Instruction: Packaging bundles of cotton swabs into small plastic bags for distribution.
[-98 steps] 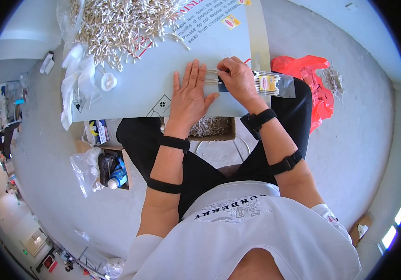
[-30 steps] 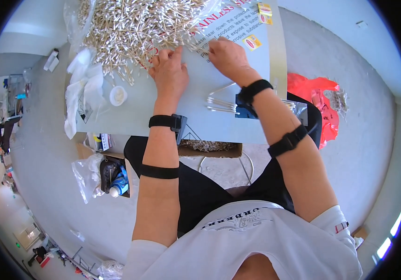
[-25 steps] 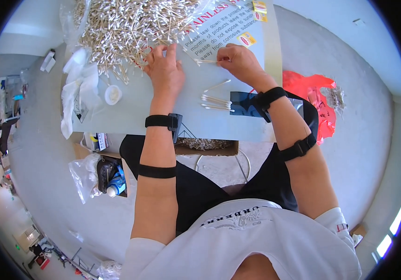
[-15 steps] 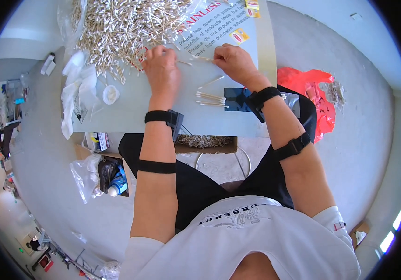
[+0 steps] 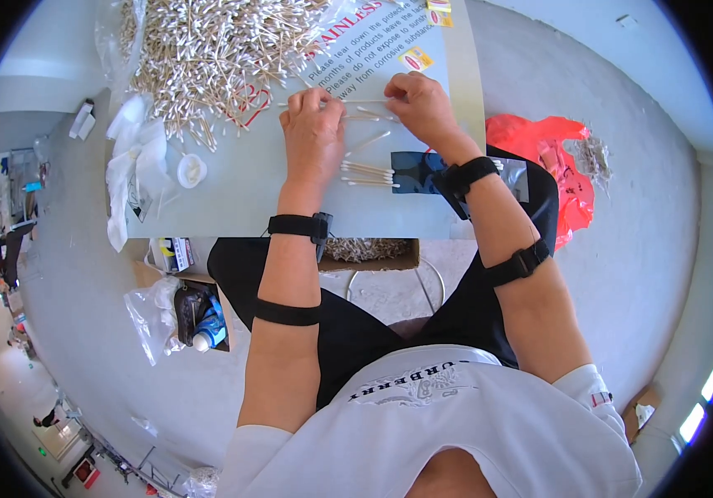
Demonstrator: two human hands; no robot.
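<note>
My right hand [image 5: 421, 104] is closed in a pinch on a cotton swab [image 5: 367, 100], which points left toward my other hand. Beside the swab's far tip, my left hand [image 5: 313, 137] has its fingers curled down at the table; what they hold is hidden. Between the hands lie a few loose cotton swabs [image 5: 362, 118], with a slanted single one [image 5: 368, 143] nearer me. Closer still, a small row of swabs [image 5: 366, 173] rests with its right ends on a dark blue film packet [image 5: 413, 173]. A large heap of cotton swabs [image 5: 215, 58] covers the table's far left.
A small white round tub [image 5: 192, 171] and crumpled white plastic [image 5: 131, 153] sit on the table's left part. Small yellow packets [image 5: 415, 59] lie at the far right. Beyond the right edge is a red plastic bag [image 5: 539, 158]. An open box of swabs [image 5: 369, 251] stands below the front edge.
My left hand has moved right, closer to my right hand. More loose swabs now show between the hands. The right hand keeps its pinch and has shifted slightly.
</note>
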